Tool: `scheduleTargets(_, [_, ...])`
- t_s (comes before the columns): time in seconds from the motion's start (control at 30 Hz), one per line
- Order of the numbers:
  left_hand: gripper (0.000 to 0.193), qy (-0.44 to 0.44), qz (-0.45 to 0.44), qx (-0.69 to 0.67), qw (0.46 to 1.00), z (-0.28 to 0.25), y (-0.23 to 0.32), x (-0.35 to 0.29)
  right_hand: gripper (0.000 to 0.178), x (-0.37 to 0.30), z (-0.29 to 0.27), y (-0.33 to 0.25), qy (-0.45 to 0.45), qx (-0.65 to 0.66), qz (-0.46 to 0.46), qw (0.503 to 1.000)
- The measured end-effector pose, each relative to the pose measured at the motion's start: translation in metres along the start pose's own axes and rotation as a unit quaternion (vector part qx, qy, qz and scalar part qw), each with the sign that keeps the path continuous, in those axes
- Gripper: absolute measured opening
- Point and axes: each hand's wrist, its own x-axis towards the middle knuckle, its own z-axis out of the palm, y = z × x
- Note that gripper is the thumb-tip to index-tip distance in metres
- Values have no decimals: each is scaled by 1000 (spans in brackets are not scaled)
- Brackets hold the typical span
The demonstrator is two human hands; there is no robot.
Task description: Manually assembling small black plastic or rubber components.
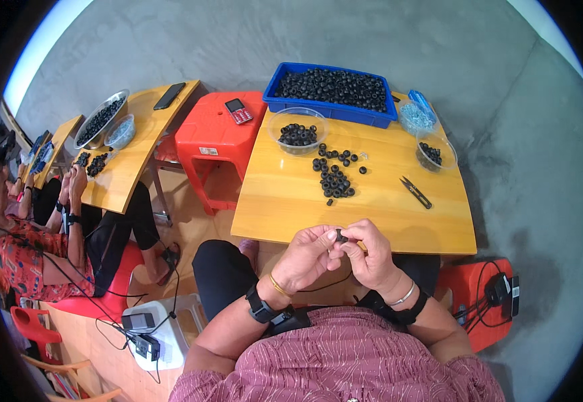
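Note:
In front of my chest, just off the near edge of the table, both hands meet at one small black round part [341,236]. My left hand [305,260] pinches it between thumb and fingertips. From the other side, the fingertips of my right hand [370,258] are closed on it too. Loose black parts of the same kind [335,182], round with a hole, lie in a cluster on the yellow table [275,208] beyond my hands. A pair of black thread snips [416,193] rests to their right.
A blue tray [291,102] heaped with black parts stands at the back. Clear tubs hold more black parts [298,134] or light blue pieces [417,116]. A red stool [214,127] carries a phone [238,111]. At left, another person [43,248] works at a similar table [120,181].

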Motion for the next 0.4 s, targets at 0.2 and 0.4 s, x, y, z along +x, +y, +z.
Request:
scheduleTargets(0.2, [18,-33,-15,-34,999,-6,2,0,18,3,1,1,3,-53,-28,998])
scheduleTargets(0.4, [16,-53,-29,-47,997,-9,3,1,21,3,0,2,-12,-55,-25,998])
